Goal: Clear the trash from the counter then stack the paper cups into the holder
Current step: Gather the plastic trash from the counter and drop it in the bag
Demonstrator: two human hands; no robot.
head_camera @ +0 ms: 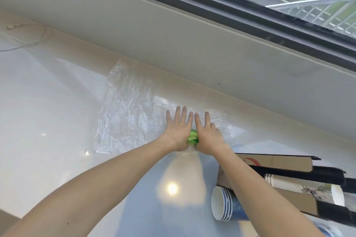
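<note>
A crumpled clear plastic wrap (125, 113) lies spread on the glossy white counter (48, 113) against the back ledge. My left hand (178, 129) and my right hand (207, 132) rest flat on it side by side, fingers spread. Between the two palms shows a green piece of packaging (193, 136), partly hidden. At the lower right a stack of blue-and-white paper cups (221, 206) lies on its side, and another stack of white cups (285, 182) lies inside a cardboard holder (289, 161).
A beige window ledge (173, 54) runs diagonally behind the counter, with the dark window frame (250, 11) above it. A thin wire (28, 40) lies at the far left. Another blue cup rim (327, 230) peeks in at the bottom right corner.
</note>
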